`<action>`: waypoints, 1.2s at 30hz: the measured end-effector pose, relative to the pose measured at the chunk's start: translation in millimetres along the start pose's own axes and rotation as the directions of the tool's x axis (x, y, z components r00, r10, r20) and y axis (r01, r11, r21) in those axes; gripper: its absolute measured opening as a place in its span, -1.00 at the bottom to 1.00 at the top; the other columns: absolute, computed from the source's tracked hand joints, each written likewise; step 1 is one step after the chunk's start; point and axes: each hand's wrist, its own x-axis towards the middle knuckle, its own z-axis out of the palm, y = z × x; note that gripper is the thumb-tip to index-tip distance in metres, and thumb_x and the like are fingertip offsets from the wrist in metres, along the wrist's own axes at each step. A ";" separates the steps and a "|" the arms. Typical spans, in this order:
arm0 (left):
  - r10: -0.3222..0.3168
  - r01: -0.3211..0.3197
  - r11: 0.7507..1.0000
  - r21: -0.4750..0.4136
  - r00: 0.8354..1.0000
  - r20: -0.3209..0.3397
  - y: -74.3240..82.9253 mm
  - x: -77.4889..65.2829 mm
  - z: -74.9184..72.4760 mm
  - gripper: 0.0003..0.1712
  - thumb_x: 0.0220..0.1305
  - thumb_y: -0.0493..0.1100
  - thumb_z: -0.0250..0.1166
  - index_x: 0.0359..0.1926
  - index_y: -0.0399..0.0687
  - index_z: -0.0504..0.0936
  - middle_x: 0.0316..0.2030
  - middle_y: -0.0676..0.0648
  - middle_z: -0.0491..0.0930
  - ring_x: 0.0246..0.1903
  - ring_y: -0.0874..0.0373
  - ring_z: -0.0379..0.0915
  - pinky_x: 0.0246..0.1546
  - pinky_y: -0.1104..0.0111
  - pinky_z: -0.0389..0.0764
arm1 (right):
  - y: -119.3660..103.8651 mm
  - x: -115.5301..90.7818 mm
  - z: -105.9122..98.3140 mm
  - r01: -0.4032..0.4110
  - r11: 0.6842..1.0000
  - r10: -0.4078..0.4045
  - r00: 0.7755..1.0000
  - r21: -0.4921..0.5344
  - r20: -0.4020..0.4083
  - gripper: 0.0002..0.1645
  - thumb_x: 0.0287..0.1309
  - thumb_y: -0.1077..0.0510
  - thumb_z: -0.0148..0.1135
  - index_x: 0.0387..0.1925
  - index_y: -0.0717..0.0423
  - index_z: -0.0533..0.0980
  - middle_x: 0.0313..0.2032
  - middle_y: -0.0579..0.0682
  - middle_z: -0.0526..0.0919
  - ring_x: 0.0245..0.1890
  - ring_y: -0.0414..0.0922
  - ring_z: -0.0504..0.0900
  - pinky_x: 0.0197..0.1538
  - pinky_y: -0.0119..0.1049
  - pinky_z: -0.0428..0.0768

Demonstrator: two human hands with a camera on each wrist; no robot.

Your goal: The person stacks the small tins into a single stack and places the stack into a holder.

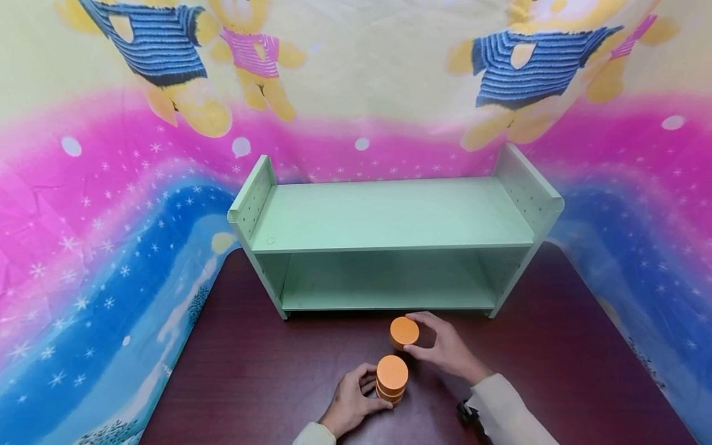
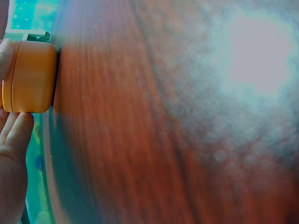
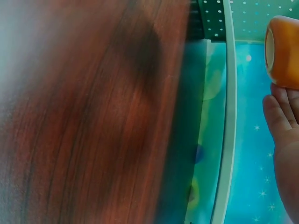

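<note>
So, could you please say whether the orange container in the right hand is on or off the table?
Off: in the right wrist view, the orange container shows its underside, clear of the table.

Pale glare (image 2: 261,56) hazes the tabletop (image 2: 117,121) in both wrist views.

Green shelf (image 1: 389,213), dark table (image 1: 250,371), bear-print backdrop (image 1: 361,80)

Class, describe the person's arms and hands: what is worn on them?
The left sleeve and right sleeve are pale off-white and reach the wrists. A black item, too unclear to identify, shows beside the right cuff. The left hand and right hand wear no gloves.
</note>
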 end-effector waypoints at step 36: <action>-0.001 0.001 1.000 0.024 1.000 0.007 1.6 0.6 -0.3 -0.39 -0.15 -0.39 0.62 -0.01 -0.20 0.58 0.02 -0.10 0.62 0.06 0.04 0.59 0.07 0.35 0.62 | -23.7 -1.5 -12.0 0.085 0.996 -0.086 0.996 0.035 0.005 -0.28 -0.06 0.10 0.61 0.19 0.03 0.55 0.11 -0.09 0.61 0.10 -0.10 0.58 0.09 0.09 0.62</action>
